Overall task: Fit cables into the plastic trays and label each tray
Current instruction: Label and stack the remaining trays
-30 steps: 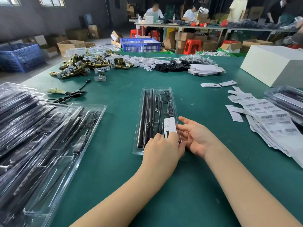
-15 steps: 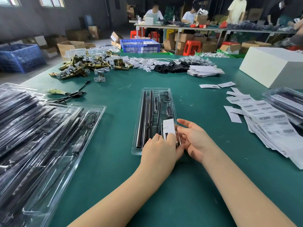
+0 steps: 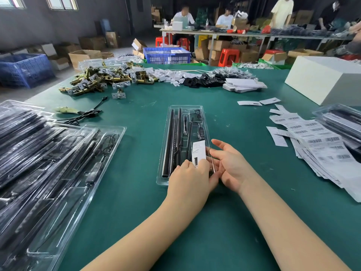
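Note:
A clear plastic tray (image 3: 166, 145) lies lengthwise in the middle of the green table, holding black rods (image 3: 172, 137) and a coiled black cable (image 3: 197, 116). A white label (image 3: 198, 151) sits on the tray's near right part. My left hand (image 3: 190, 180) covers the tray's near end, its fingertips pressing on the label's lower edge. My right hand (image 3: 230, 165) rests against the tray's right rim with its fingers nearly straight, holding nothing.
Stacks of filled clear trays (image 3: 45, 157) crowd the left. Barcode label sheets (image 3: 320, 145) and more trays (image 3: 343, 122) lie on the right, by a white box (image 3: 322, 79). Brass hardware (image 3: 103, 79), black parts (image 3: 203, 81) and a loose cable (image 3: 86, 116) lie farther back.
Both hands stay at the tray's near end. My right fingers have shifted slightly along the tray's right rim; the left fingertips remain on the label.

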Available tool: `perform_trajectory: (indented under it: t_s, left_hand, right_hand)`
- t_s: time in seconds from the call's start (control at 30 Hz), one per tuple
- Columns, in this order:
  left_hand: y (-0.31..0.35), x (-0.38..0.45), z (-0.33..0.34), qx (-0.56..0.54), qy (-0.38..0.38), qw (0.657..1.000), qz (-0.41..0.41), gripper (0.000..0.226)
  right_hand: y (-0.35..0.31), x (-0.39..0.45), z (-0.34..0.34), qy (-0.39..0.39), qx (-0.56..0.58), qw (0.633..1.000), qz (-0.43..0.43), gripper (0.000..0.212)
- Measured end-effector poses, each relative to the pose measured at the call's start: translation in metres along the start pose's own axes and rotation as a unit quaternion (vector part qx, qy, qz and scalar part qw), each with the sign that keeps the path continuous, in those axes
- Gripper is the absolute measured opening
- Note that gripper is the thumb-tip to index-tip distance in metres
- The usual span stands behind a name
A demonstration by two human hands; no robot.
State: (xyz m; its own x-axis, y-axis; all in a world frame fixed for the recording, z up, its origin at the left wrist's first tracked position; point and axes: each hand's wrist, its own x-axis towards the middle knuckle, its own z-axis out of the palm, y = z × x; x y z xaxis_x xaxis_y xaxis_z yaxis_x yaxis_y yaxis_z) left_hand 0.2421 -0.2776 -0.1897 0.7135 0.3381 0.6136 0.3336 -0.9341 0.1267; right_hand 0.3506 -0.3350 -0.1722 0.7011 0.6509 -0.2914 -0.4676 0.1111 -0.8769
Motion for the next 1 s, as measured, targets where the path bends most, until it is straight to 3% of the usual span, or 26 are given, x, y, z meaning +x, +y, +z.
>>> perform_trajectory:
  t_s: [0.5,0.8,1.0]
  left_hand:
    - [0.0,-0.001,-0.003,-0.023,-0.01,1.0,-0.008,0.042]
    - [0.0,-0.001,-0.001,0.005,0.002,1.0,-0.006,0.044]
    - [-0.001,-0.002,0.003,-0.009,0.003,1.0,-0.009,0.039]
  right_hand:
    - [0.0,-0.008,0.005,0.003,0.098,0.995,0.022,0.031]
    - [0.0,-0.007,0.007,0.043,0.041,0.998,0.015,0.042]
    - [0.011,-0.004,0.013,0.096,-0.043,0.994,-0.038,0.038]
